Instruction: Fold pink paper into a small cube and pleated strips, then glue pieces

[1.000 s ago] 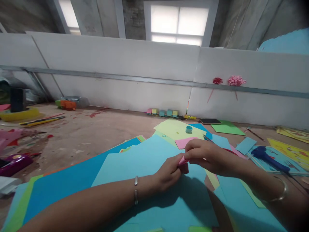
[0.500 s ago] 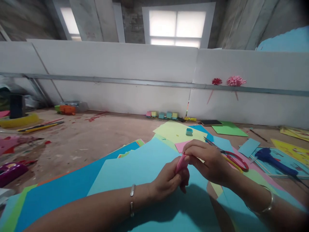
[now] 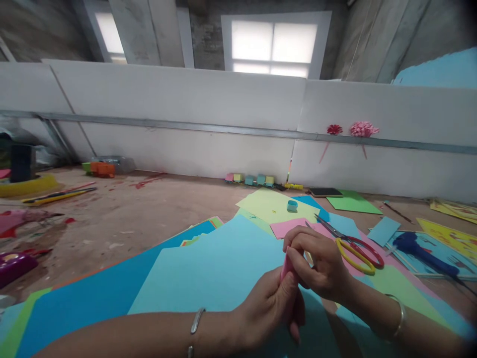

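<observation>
A small piece of pink paper [image 3: 286, 266] stands between my two hands, mostly covered by fingers. My left hand [image 3: 274, 303] grips its lower part, thumb pressed against it. The fingertips of my right hand [image 3: 316, 258] pinch its upper end. Below both hands lies a large light-blue sheet [image 3: 194, 273]. Just right of my right hand rest scissors [image 3: 357, 253] with one yellow and one red handle. Beyond my hands a pink sheet [image 3: 286, 226] lies flat, and a small teal paper ring [image 3: 292, 205] sits on a pale yellow sheet [image 3: 257, 203].
On the right are a dark blue glue gun [image 3: 425, 253] and a green sheet [image 3: 354, 201]. Small coloured paper blocks [image 3: 249, 179] line the wall's foot. Pencils [image 3: 59, 195] and a purple object [image 3: 17, 266] lie at left. Two paper flowers [image 3: 363, 129] hang on the rail.
Both hands have come slightly lower and nearer with the pink paper. More of the scissors and the flat pink sheet now shows. The paper stands more upright.
</observation>
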Demonstrator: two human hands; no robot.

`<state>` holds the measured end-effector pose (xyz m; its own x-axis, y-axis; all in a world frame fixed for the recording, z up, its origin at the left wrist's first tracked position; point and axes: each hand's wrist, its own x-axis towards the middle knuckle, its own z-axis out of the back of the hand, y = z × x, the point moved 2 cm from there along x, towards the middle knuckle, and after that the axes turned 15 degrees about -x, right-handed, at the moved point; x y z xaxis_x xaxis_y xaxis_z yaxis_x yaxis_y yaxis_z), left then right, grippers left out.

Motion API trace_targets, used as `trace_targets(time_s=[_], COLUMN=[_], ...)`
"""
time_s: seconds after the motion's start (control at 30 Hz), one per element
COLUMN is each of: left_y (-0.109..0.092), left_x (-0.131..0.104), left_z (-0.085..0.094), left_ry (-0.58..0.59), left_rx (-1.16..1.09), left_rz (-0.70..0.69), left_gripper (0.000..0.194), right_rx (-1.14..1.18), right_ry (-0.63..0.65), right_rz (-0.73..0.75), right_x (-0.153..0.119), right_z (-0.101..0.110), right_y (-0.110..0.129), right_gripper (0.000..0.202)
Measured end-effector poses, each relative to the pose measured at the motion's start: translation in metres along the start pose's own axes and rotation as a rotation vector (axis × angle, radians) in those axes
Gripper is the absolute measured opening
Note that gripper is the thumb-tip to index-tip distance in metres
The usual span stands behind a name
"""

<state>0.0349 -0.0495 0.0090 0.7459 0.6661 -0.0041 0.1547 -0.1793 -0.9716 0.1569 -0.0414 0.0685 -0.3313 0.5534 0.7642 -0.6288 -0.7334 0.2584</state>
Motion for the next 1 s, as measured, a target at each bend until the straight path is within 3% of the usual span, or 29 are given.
trace_targets(time_s=[0.1,0.3,0.43,0.57,0.7,0.9,1.0], left_y=[0.001,-0.003,-0.009,-0.014,-0.019,-0.021,-0.021], left_x=[0.001,0.005,0.007,0.008,0.01,0.013,0.013], left_z=[0.001,0.019,0.026,0.028,0.032,0.04,0.041], left_ry=[-0.036,-0.311,-0.392,-0.37,-0.38,-0.459,-0.44], left_rx=[0.003,0.088,0.122,0.089,0.175,0.298,0.265], left_rz=[-0.06,-0.315,-0.415,-0.506,-0.607,-0.687,-0.678], left_gripper=[0.072,0.025,0.026,0.034,0.031,0.017,0.01], right_rx=[0.012,-0.02,-0.042,-0.038,-0.09,-0.183,-0.208], right_ry=[0.004,-0.008,0.024,0.067,0.088,0.072,0.089], right_rz=[-0.026,-0.038,0.07,0.188,0.211,0.209,0.216], right_x=[-0.001,-0.002,0.003,0.008,0.009,0.005,0.004], right_z=[-0.003,-0.004,0.002,0.013,0.018,0.011,0.011], right_y=[-0.002,-0.009,-0.008,-0.003,-0.003,-0.01,-0.011], right_gripper=[0.022,0.022,0.019,0.009,0.009,0.015,0.016])
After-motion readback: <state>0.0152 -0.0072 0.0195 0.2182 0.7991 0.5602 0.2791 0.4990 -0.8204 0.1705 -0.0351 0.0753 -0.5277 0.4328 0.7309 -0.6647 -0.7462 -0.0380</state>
